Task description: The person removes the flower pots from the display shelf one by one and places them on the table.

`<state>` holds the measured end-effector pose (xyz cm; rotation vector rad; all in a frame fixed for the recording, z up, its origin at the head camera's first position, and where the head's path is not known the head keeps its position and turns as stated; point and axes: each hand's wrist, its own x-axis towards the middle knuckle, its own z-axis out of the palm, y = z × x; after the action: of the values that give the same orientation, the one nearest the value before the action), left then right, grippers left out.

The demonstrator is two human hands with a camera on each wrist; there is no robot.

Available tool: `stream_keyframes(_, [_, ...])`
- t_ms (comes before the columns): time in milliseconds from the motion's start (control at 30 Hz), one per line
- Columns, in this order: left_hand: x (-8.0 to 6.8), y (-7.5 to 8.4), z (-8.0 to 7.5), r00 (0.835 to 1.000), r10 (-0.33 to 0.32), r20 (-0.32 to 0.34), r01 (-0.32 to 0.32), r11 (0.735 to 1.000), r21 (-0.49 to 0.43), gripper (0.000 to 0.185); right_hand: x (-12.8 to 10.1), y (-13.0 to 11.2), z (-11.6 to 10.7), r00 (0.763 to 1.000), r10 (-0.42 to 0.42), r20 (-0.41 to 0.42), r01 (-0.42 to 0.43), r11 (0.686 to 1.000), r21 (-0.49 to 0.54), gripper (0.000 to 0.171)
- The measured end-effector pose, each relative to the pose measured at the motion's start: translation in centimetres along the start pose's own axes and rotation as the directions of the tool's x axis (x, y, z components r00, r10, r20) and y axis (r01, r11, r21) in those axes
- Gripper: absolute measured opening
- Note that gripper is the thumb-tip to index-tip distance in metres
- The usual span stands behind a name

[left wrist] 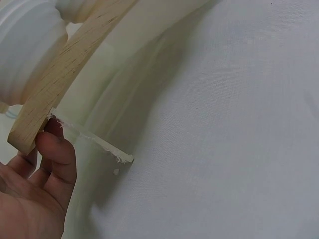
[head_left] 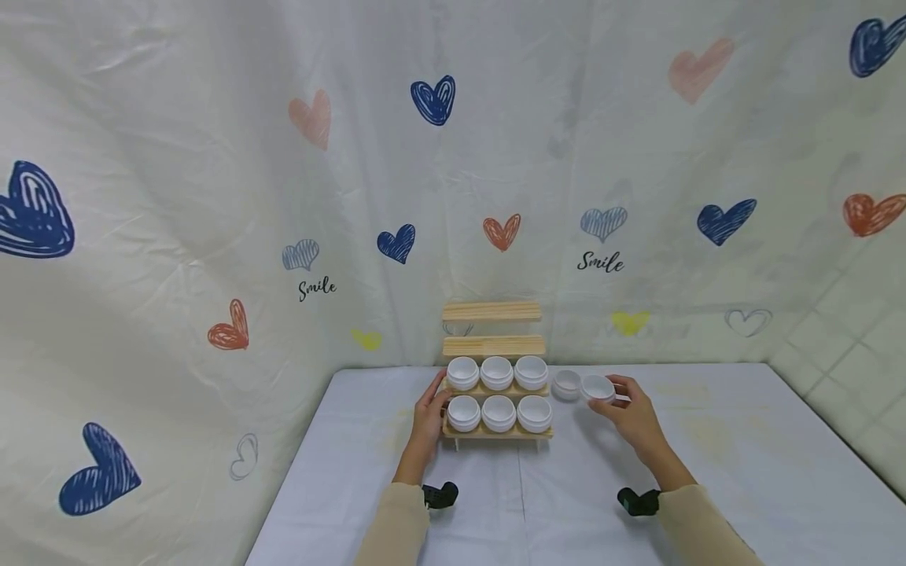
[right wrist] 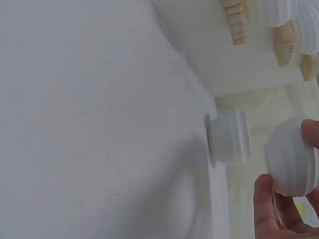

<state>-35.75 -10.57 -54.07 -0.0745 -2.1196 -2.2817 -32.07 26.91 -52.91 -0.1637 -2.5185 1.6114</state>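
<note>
A tiered wooden rack stands near the back of the table, with three white cups on each of its two lower steps. My left hand grips the rack's left side; in the left wrist view its fingers curl at the end of a wooden step. My right hand pinches a white ribbed cup between thumb and fingers, lifted off the cloth to the rack's right. Beside it another white cup rests on the table.
A white cloth covers the table. Directly behind the rack hangs a pale curtain printed with hearts. A thin support leg shows under the step in the left wrist view.
</note>
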Motion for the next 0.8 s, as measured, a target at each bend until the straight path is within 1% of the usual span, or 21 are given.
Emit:
stream_keyframes(100, [-0.6,0.9,0.0,1.000,0.003,0.008,-0.003,1.000,0.002,0.053,0.0,0.2,-0.2,1.000,0.014,-0.004,-0.014,1.000,-0.006,0.075])
stream_keyframes(167, [-0.6,0.9,0.0,1.000,0.004,0.009,-0.004,1.000,0.002,0.053,0.1,0.3,-0.3,1.000,0.021,-0.005,-0.021,1.000,-0.007,0.076])
stream_keyframes(467, [-0.4,0.6,-0.1,1.000,-0.004,0.017,0.004,1.000,-0.019,0.055,0.3,1.0,-0.7,0.999,0.041,-0.005,-0.041,0.999,-0.015,0.078])
stream_keyframes(700, [-0.4,0.7,0.0,1.000,-0.008,0.014,0.009,1.000,-0.024,0.053,0.7,1.5,-0.5,0.999,0.047,-0.004,-0.047,0.999,0.026,0.075])
stream_keyframes(800, [-0.5,0.9,0.0,1.000,-0.010,0.016,0.011,0.999,-0.030,0.053,1.1,1.7,-0.4,0.999,0.046,-0.002,-0.046,0.999,0.027,0.075])
